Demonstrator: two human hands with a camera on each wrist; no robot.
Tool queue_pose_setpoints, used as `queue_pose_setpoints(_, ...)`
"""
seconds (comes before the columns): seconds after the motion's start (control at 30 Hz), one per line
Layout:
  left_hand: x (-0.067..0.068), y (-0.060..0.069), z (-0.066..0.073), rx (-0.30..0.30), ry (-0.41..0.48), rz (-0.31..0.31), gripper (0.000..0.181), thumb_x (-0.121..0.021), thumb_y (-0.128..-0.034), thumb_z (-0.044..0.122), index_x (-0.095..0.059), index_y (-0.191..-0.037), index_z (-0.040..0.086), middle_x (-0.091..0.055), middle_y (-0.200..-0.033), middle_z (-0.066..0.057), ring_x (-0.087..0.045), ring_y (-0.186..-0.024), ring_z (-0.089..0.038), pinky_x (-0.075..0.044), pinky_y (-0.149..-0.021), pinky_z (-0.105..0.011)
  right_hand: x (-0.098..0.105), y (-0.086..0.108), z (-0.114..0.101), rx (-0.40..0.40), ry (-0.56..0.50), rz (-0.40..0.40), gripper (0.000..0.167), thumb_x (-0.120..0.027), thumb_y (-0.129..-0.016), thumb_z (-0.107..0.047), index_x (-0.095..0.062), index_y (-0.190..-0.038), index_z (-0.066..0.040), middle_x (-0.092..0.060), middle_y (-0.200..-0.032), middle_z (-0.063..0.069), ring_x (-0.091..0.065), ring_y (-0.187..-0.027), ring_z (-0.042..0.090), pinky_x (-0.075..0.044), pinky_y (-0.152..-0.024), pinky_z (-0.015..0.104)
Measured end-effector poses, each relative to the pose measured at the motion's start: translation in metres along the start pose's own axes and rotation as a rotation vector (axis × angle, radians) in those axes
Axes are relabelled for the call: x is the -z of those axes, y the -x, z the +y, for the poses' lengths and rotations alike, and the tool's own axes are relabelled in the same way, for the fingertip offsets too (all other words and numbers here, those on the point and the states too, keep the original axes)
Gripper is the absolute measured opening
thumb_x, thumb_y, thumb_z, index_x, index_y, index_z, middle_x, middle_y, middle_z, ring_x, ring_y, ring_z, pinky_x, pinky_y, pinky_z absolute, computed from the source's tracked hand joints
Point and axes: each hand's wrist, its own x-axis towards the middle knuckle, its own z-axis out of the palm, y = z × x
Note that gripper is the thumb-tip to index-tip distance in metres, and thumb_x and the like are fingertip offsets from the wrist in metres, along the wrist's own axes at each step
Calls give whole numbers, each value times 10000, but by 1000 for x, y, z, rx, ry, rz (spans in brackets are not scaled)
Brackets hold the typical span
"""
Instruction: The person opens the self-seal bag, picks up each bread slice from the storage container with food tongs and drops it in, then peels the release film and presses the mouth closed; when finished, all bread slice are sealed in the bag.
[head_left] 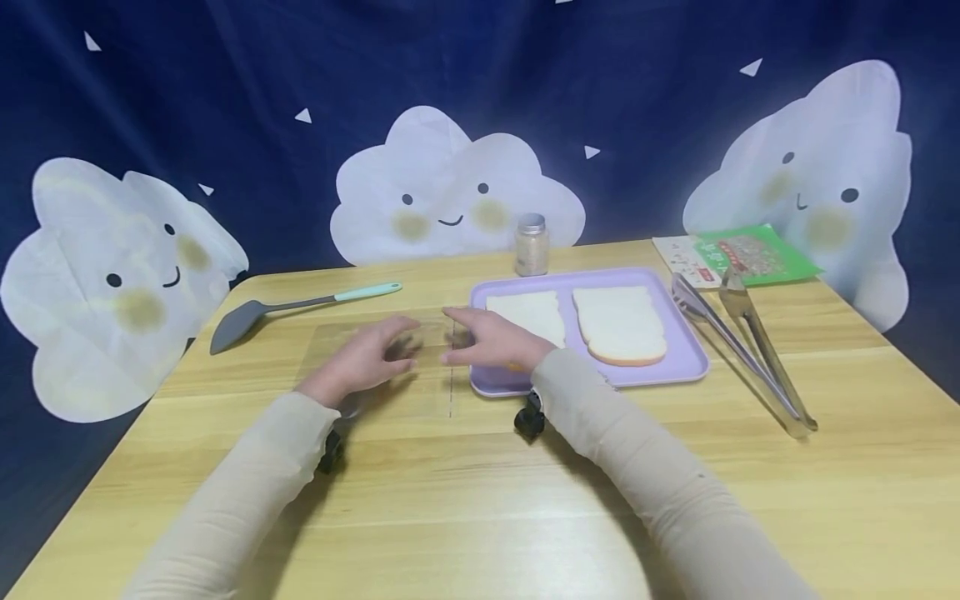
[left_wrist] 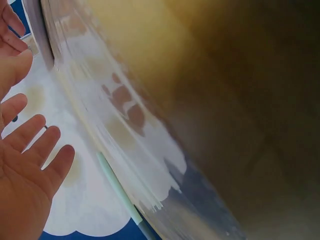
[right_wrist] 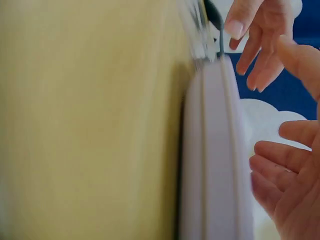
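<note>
Find clear sheet (head_left: 422,402) flat on surface (head_left: 465,492), just left of tray (head_left: 682,368). Expect light, slick handling; cannot tell stiffness; best taken by opposite edges. Note left hand (head_left: 366,357) above sheet, right hand (head_left: 497,339) by tray's left edge, both with fingers apart, holding nothing. On tray, see two bread slices (head_left: 618,323), likely soft, easily torn. Behind tray's right corner, see packet (head_left: 753,254) with printed characters too small to read.

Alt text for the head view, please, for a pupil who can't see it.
A person's left-hand grip and right-hand grip, both empty, face each other near a transparent sheet. Beside it, a lilac tray holds two bread slices.
</note>
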Motion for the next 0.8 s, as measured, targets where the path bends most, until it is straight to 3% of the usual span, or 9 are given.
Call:
queue_pose_setpoints(0.23, -4, -3, -3, -26, -43, -60, 563, -722, -801, 154, -494, -1283, -25, -509, -1302, -207, -438, -1229, -375, -316, -1047, -494, -10, -3, 3, -9, 22, -5, 752, -688, -800, -423, -406, -1378, -33, -376, -1442, 138, -333, -1338, 252, -252, -1107, 358)
queue_pose_setpoints(0.53, -6, -9, -11, 4, 15, -130, 586, -743, -785, 226, -518, -1278, 4, -514, -1313, -177, -426, -1251, -349, -314, -1049, -489, -19, -9, 2, 3, 120, 28, 550, -709, -808, -308, -556, -1243, -9, -520, -1317, 138, -463, -1240, 256, -332, -1064, 340)
queue_pose_setpoints(0.8, -10, -11, -19, 54, 55, -192, 556, -707, -816, 262, -530, -1295, 42, -427, -1395, -188, -362, -1300, -364, -290, -1061, -499, -23, -12, -1, -3, 231, -24, 520, -707, -815, -301, -573, -1219, -1, -547, -1285, 133, -487, -1210, 257, -348, -1051, 330)
